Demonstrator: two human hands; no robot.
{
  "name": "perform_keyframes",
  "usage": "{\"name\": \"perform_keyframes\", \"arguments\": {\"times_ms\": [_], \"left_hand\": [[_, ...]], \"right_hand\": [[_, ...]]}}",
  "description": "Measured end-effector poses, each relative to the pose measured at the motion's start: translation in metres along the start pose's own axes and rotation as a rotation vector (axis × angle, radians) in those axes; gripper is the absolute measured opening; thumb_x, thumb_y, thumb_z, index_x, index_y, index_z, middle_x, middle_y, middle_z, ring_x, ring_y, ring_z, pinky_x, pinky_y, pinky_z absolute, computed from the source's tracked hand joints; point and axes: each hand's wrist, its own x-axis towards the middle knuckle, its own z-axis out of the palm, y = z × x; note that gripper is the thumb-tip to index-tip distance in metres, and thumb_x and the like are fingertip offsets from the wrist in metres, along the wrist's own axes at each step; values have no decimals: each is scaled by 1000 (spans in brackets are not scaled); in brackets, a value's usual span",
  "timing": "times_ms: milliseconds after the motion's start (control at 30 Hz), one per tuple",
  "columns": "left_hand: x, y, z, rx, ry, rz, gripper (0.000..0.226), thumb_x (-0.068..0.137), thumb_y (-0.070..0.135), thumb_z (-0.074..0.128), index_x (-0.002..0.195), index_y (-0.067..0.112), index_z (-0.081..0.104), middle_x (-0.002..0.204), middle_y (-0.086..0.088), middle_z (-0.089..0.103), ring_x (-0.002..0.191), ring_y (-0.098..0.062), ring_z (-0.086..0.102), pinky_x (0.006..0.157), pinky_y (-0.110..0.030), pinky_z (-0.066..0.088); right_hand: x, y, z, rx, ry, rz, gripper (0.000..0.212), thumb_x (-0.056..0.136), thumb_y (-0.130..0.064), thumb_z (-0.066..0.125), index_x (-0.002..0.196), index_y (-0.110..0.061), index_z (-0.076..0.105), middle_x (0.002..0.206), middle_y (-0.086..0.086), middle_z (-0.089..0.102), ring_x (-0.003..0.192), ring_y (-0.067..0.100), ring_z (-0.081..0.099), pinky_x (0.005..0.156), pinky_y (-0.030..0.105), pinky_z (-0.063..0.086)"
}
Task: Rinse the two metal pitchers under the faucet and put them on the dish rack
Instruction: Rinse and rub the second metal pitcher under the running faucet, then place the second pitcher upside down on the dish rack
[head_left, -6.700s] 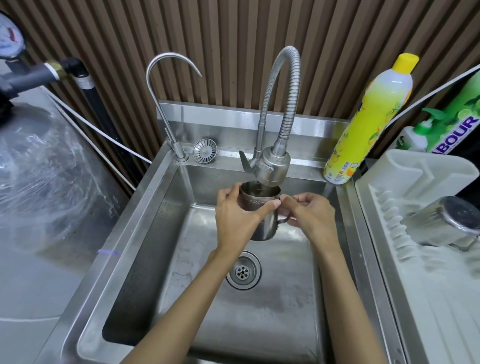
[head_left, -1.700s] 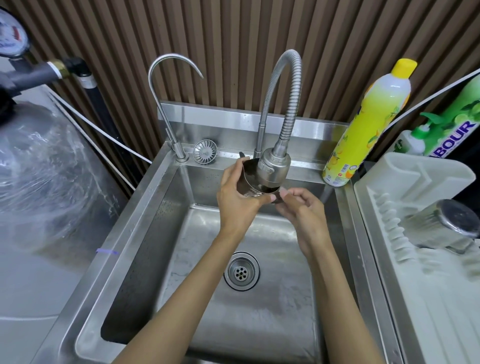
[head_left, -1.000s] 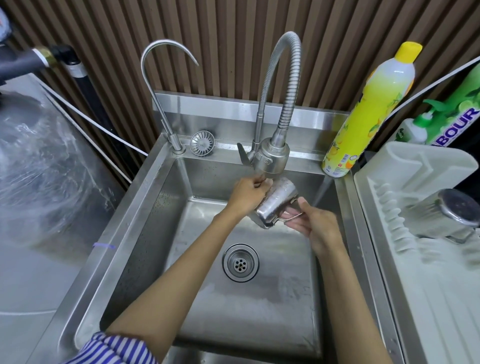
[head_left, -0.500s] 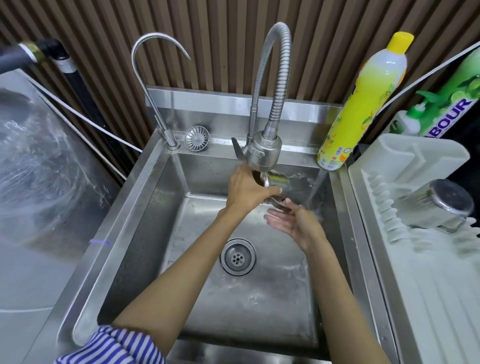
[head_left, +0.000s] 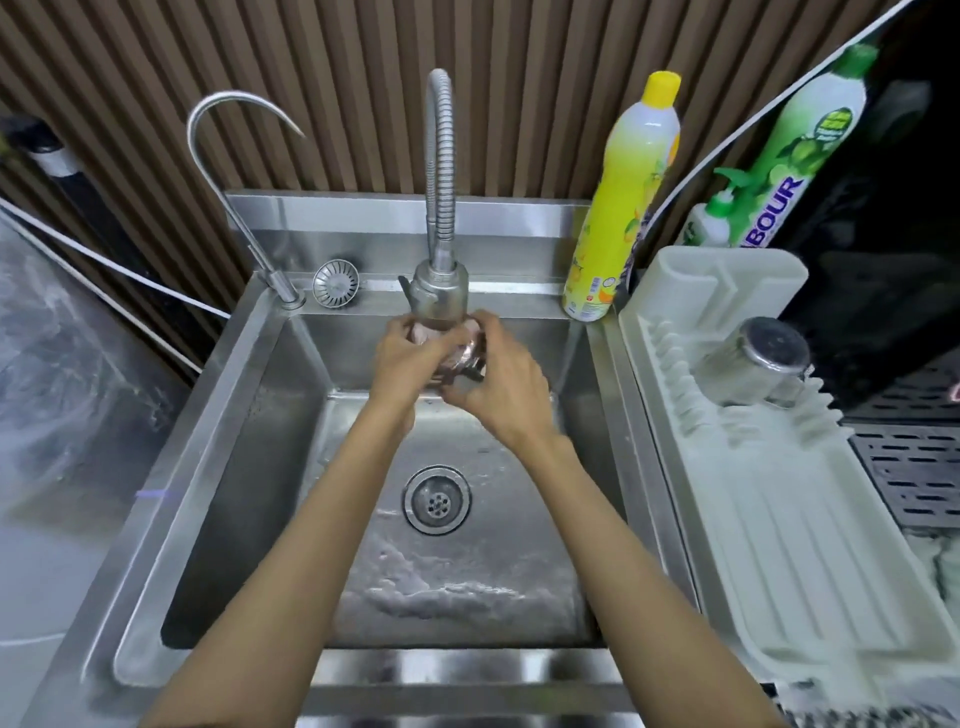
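Note:
A small metal pitcher (head_left: 453, 354) is held right under the flexible faucet's head (head_left: 439, 297), mostly hidden by both hands. My left hand (head_left: 408, 364) wraps its left side and my right hand (head_left: 506, 387) grips its right side, near the handle. A second metal pitcher (head_left: 753, 366) lies tipped on its side on the white dish rack (head_left: 779, 519) at the right. Water pools and foams on the sink floor (head_left: 447, 587).
The steel sink has a drain (head_left: 437, 499) in the middle. A thin gooseneck tap (head_left: 244, 171) and a loose strainer (head_left: 335, 282) stand at the back left. A yellow detergent bottle (head_left: 623, 208) and a green bottle (head_left: 779, 171) stand by the rack.
The pitcher has come up under the faucet head with both hands closed round it. My right hand, flat below it half a second ago, now grips its right side. The view shifted right.

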Motion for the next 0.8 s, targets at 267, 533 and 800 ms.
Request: {"name": "perform_keyframes", "arguments": {"times_ms": [267, 533, 800], "left_hand": [[-44, 12, 74, -410, -373, -54, 34, 94, 6, 47, 128, 5, 51, 81, 7, 66, 56, 2, 59, 54, -15, 43], [-86, 19, 186, -270, -703, 90, 46, 98, 10, 43, 143, 16, 37, 138, 5, 48, 118, -8, 53, 86, -16, 50], [-87, -8, 244, -43, -790, 70, 41, 98, 11, 45, 138, 15, 45, 130, 6, 52, 120, -11, 51, 106, -30, 41]], "right_hand": [[-31, 52, -75, 267, 236, 233, 80, 62, -42, 81, 129, -15, 45, 120, 6, 64, 110, 24, 60, 83, 23, 42], [-75, 125, -168, 251, 481, 388, 74, 64, -36, 82, 126, -17, 48, 122, 4, 59, 112, 20, 56, 93, 35, 47], [-97, 175, -192, 268, 491, 572, 71, 66, -21, 83, 126, -10, 47, 105, -5, 55, 94, 8, 48, 69, 8, 32]]}}
